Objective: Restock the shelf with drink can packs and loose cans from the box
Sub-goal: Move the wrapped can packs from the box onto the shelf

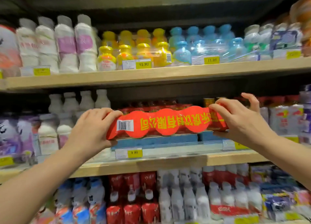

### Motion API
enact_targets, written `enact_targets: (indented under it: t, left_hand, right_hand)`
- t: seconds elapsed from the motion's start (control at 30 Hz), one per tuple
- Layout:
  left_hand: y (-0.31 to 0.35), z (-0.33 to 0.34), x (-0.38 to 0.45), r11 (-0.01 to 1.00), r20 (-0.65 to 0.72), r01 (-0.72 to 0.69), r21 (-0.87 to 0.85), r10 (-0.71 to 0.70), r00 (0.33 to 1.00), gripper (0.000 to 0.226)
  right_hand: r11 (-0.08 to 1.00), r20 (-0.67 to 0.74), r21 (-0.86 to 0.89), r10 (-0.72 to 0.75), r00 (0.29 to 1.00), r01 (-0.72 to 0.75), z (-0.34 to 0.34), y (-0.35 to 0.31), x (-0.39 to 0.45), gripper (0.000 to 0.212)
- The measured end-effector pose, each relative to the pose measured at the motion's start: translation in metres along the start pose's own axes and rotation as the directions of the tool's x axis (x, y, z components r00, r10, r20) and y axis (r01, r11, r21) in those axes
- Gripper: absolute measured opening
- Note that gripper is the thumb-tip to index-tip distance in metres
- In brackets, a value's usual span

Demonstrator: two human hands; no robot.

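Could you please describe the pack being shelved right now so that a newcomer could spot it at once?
Look at the middle wooden shelf, above the yellow price tag. The red can pack is held level, left hand and right hand at its ends. Unlike neighbouring white bottles, it shows yellow upside-down lettering and a barcode.

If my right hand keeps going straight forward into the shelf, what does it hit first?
Probably the gold-topped can just behind the right hand, which grips the end of the red can pack; depth is unclear.
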State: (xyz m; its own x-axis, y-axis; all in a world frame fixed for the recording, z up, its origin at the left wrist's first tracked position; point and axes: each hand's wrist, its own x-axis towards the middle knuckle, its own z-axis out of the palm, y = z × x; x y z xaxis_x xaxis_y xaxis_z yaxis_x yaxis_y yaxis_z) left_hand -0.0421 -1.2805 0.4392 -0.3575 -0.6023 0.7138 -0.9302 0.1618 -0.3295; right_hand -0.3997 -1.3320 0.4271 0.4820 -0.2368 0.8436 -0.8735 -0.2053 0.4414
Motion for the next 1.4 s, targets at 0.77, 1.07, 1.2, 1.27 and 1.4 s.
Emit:
enact_targets:
  t: [0.77, 1.07, 1.2, 1.27, 1.4]
  left_hand:
    - [-0.034, 0.104, 0.039, 0.998, 0.229, 0.024, 0.052, -0.035, 0.973, 0.091]
    - [-0.029, 0.103, 0.05, 0.98, 0.404, 0.188, -0.064, -0.147, 0.903, 0.079]
    - [-0.033, 0.11, 0.059, 0.965, 0.486, 0.242, -0.103, -0.163, 0.859, 0.084]
    - [-0.036, 0.111, 0.063, 0.95, 0.527, 0.28, -0.137, -0.17, 0.833, 0.085]
    - [-0.039, 0.112, 0.069, 0.911, 0.597, 0.362, -0.198, -0.181, 0.782, 0.078]
  right_hand:
    - [0.999, 0.28, -0.048, -0.002, 0.96, 0.016, 0.112, -0.032, 0.027, 0.096]
    - [0.993, 0.675, 0.106, -0.03, 0.737, -0.056, 0.102, -0.029, 0.048, 0.077]
    - [0.978, 0.747, 0.144, -0.008, 0.665, -0.151, 0.105, -0.028, 0.055, 0.076]
    - [0.972, 0.781, 0.149, -0.002, 0.625, -0.182, 0.106, -0.028, 0.062, 0.076]
    - [0.962, 0.833, 0.155, -0.005, 0.553, -0.224, 0.108, -0.028, 0.071, 0.076]
